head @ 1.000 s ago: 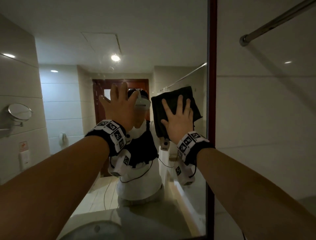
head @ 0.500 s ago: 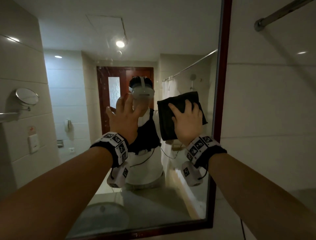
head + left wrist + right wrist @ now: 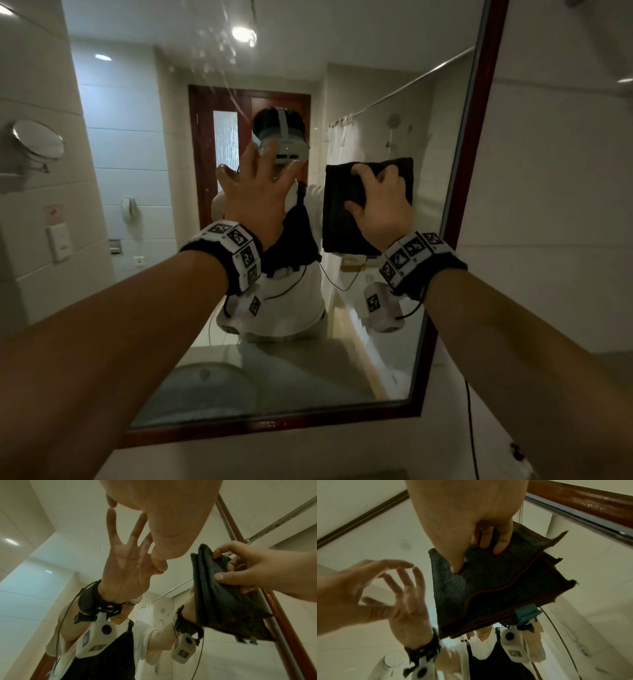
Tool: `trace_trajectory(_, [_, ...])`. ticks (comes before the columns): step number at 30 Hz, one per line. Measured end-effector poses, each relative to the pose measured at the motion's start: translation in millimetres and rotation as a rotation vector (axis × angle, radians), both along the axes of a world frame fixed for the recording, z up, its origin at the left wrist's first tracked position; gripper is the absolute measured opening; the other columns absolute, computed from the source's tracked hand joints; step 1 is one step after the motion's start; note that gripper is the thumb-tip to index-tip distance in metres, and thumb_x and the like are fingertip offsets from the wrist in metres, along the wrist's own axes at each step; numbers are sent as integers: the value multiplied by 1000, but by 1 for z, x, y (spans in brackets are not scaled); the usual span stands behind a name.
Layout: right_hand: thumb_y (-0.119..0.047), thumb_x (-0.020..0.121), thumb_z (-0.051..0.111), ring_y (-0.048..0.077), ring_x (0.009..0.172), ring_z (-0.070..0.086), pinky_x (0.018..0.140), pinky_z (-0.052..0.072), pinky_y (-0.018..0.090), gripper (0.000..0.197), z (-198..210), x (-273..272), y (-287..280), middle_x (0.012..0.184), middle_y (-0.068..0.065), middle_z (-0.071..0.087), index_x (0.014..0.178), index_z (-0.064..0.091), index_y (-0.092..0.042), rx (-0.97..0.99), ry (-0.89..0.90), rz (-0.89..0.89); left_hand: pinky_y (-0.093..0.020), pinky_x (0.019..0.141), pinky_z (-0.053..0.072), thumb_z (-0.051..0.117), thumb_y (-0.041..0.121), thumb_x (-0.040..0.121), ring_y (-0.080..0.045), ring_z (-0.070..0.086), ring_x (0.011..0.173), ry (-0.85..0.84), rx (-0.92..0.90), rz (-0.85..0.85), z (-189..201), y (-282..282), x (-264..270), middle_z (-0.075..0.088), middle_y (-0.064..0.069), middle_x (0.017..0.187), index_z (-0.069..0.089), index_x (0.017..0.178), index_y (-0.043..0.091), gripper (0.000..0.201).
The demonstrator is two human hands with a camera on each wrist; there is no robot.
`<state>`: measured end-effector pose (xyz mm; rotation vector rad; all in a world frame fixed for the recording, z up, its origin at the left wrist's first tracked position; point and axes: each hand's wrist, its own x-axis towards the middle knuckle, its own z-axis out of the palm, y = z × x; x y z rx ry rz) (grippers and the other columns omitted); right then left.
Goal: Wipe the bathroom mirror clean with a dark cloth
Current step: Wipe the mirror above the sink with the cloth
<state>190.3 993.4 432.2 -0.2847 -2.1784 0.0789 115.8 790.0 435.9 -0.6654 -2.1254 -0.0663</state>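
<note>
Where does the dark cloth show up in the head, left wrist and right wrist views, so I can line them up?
Head: dark cloth right of centre, pressed on the mirror under the right hand.
Left wrist: at right, gripped by the right hand's fingers.
Right wrist: centre, under the fingers.
Shared landmark: the mirror's red-brown frame, just beyond the cloth in every view.

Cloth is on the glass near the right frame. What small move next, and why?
Probably slide the dark cloth up and left toward the splash marks near the top of the mirror. The right hand grips the folded cloth against the glass by the right frame, the spots sit well above it, and the left hand rests open on the glass.
</note>
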Motion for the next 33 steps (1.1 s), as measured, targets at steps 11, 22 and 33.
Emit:
trace_trajectory(11, [-38,73,77,27,92,50,62,52,36,56,-51,-4,-2,108,12,49,122,54,-22,97,106,41,-72,97,32,81,18,59,-40,16,142,30,17,-5,-2,-1,0,13,-9,158,20,142,33,104])
trace_trajectory(22, [-31,79,74,31,103,48,71,44,35,55,-48,35,83,117,11,41,125,45,-23,-135,65,-34,-76,99,27,79,24,73,-39,8,145,15,26,23,-3,6,-2,6,-5,160,18,149,38,98])
trace_trajectory(33, [-24,76,82,28,71,55,55,40,29,50,-75,27,69,105,14,51,105,47,-2,-310,389,0,-75,99,29,81,22,69,-40,10,145,30,28,38,-4,7,-6,9,-7,159,22,148,39,99])
